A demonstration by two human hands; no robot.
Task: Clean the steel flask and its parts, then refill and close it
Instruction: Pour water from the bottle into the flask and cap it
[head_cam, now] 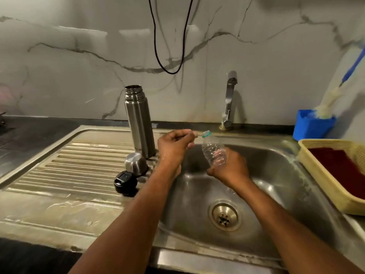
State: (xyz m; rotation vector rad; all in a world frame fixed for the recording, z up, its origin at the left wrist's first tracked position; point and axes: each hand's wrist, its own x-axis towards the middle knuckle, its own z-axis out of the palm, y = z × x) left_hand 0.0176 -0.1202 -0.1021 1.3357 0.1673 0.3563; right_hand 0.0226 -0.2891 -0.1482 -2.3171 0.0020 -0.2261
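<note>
Head view: right hand point(230, 167) around plastic bottle point(214, 150)

A home kitchen: steel sink point(276, 155), tap point(229, 99), marble backsplash point(79, 56).

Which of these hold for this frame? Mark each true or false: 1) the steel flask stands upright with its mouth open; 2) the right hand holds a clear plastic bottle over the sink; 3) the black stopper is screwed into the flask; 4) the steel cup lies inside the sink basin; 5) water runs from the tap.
1) The steel flask stands upright, uncapped: true.
2) The right hand holds the clear plastic bottle over the sink: true.
3) False: the black stopper lies on the drainboard, apart from the flask.
4) False: the steel cup sits upside down on the drainboard beside the flask.
5) False: no stream shows from the tap.
</note>
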